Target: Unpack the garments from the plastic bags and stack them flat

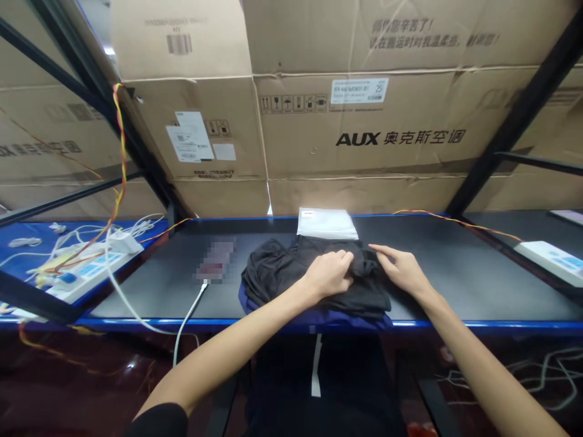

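Observation:
A crumpled black garment [282, 276] lies on top of dark blue cloth [314, 318] at the shelf's front edge. My left hand [328, 273] is on the black garment with its fingers curled closed, gripping the fabric near the middle. To the right of the cloth, my right hand [405, 272] has its fingers stretched out, the index finger pointing at the garment's upper right edge. That hand holds nothing I can see. Just behind the garment lies a flat white plastic bag [327, 223], its front edge partly covered by the black fabric.
A blurred-out phone [216, 260] with a white charging cable [184, 321] lies left on the dark shelf [455, 285]. Power strips [93, 267] and tangled cables are at the far left; another power strip [553, 260] is at right. Cardboard boxes [300, 145] stand behind.

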A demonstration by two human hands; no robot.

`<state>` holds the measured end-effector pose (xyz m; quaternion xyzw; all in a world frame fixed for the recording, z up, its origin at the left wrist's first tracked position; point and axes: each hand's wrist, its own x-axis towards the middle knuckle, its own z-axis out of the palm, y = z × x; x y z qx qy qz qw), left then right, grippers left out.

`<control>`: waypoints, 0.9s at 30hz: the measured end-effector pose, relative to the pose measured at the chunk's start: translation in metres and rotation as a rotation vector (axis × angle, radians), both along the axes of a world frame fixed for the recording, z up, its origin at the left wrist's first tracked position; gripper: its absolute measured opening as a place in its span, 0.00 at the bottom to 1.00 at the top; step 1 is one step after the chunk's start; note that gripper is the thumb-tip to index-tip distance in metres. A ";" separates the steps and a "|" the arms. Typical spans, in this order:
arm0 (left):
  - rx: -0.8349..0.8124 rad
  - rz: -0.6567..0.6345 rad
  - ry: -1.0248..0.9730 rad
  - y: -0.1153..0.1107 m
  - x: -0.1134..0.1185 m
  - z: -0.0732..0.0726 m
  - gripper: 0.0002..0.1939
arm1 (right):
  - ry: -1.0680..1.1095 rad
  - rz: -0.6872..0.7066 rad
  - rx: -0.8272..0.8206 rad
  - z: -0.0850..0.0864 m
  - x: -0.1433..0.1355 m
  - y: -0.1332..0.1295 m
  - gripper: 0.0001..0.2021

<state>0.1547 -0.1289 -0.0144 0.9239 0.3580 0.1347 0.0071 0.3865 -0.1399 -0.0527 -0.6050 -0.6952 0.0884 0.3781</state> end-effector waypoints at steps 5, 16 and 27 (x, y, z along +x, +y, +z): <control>-0.030 -0.058 -0.134 0.000 -0.011 -0.001 0.16 | 0.101 0.065 0.012 0.008 -0.012 -0.012 0.18; -0.018 0.017 -0.357 -0.002 -0.015 0.000 0.11 | -0.110 0.248 -0.056 -0.010 -0.017 -0.025 0.22; -0.061 0.374 -0.488 -0.005 -0.078 0.012 0.15 | -0.117 0.258 -0.061 -0.016 -0.012 -0.023 0.20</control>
